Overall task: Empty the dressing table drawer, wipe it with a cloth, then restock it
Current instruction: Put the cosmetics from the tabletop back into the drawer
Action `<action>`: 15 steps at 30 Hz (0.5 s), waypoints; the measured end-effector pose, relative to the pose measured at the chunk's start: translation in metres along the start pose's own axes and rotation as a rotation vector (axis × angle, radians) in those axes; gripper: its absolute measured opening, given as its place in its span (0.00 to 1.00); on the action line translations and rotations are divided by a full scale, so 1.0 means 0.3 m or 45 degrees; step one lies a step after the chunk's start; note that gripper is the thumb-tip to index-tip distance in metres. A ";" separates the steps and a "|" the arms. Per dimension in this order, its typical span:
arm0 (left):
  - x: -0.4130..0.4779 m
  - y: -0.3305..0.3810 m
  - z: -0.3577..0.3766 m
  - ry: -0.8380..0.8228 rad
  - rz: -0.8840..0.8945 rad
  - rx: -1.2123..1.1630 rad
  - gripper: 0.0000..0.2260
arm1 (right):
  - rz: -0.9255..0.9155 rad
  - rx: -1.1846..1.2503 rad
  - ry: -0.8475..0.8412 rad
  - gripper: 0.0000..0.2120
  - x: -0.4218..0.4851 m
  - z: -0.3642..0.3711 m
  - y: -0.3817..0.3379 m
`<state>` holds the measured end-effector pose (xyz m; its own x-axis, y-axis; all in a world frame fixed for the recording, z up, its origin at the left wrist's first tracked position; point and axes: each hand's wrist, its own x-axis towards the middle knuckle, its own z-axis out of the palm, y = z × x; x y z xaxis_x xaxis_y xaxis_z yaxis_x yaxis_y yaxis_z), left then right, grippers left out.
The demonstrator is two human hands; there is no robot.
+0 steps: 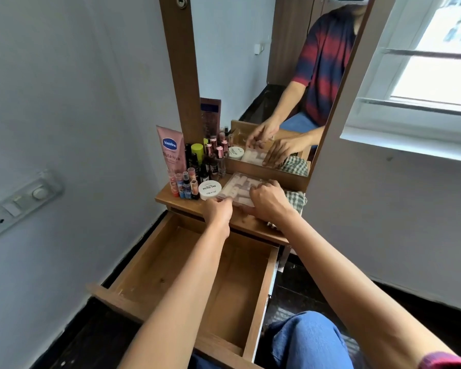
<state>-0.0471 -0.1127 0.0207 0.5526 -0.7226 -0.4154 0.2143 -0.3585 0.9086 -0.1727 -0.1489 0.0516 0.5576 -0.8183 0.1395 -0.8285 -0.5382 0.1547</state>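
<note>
Box: a clear plastic box point(237, 187) of small pale tubes sits on the desk point(248, 222), just past the open drawer point(149, 265).
Left: the left hand point(218, 211) pinches the box's near left corner.
Right: the right hand point(269, 203) curls over its right side.
Feel: probably light, stiff and a bit slippery; the lid may pop open.
Hold: best by both short ends, kept flat.

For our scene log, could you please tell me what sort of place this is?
Probably a bedroom corner at home: a wooden dressing table with a tall mirror, its drawer pulled out, and a Vaseline tube and small bottles crowding the top.
</note>
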 end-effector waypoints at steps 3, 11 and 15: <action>-0.007 0.024 0.009 -0.046 -0.036 -0.218 0.14 | -0.047 -0.044 0.049 0.29 -0.005 0.009 0.016; -0.076 0.085 0.012 0.016 -0.049 -0.419 0.11 | -0.091 0.015 0.109 0.26 -0.035 -0.011 0.007; -0.165 0.084 -0.093 -0.021 -0.026 -0.505 0.12 | -0.113 0.178 0.464 0.29 -0.115 -0.027 -0.060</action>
<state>-0.0467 -0.0695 0.0652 0.5328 -0.7281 -0.4313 0.5211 -0.1192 0.8451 -0.1766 -0.1091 0.0520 0.5883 -0.6556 0.4733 -0.7613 -0.6464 0.0510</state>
